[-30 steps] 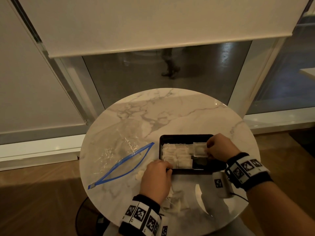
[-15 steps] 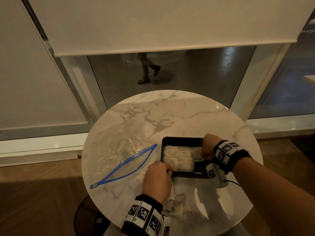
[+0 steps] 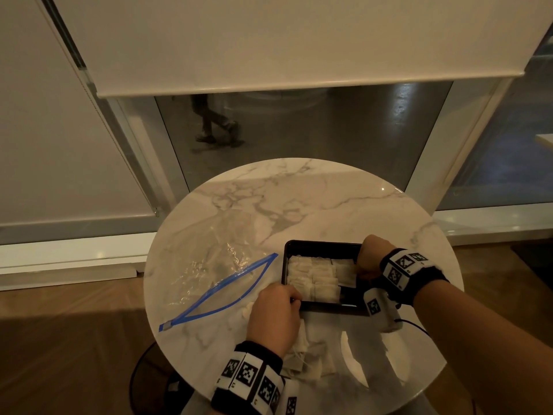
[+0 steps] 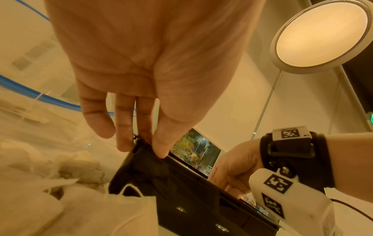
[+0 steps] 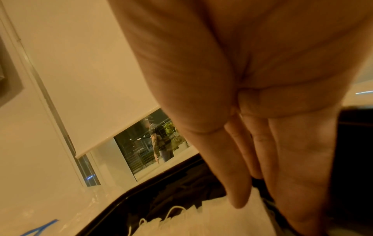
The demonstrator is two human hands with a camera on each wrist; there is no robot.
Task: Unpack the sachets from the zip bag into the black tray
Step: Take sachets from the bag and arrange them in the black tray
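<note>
The black tray (image 3: 322,243) sits right of centre on the round marble table, with several white sachets (image 3: 311,280) packed in its left part. My left hand (image 3: 278,310) pinches the tray's near left corner (image 4: 139,148) between thumb and fingers. My right hand (image 3: 371,259) reaches down into the tray's right part, and its thumb (image 5: 238,191) and fingers hold a white sachet (image 5: 201,215) against the packed rows. The clear zip bag (image 3: 209,265) lies flat and open to the left, its blue zip (image 3: 227,289) gaping. Loose sachets (image 3: 308,354) lie by my left wrist.
The table's edge (image 3: 155,295) is close to the zip bag on the left. Behind the table stands a glass wall with a lowered white blind (image 3: 299,40), and a person (image 3: 215,121) walks past outside. A round lamp (image 4: 321,35) shows overhead.
My right hand has moved left and turned downward into the tray with its sachet. The left hand has stayed at the tray's corner. The person outside has walked to the left.
</note>
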